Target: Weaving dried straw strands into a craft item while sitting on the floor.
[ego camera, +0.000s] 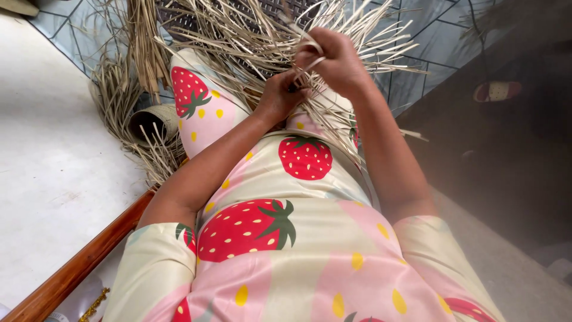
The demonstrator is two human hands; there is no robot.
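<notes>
far left, a rolled woven piece (154,121) on the pale floor (47,179) amid loose straw. centre, left hand (279,95) pinched shut on dry palm strips (256,42) above the lap. right hand (335,59) closed around more strips, touching the left.

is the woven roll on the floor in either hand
No, the woven roll lies on the floor by the knee; both hands grip dry straw strips.

We count two hands, the left hand (280,95) and the right hand (336,59). We see one woven roll (152,119), one sandal (497,90), and straw strips (238,36) too many to count.
</notes>
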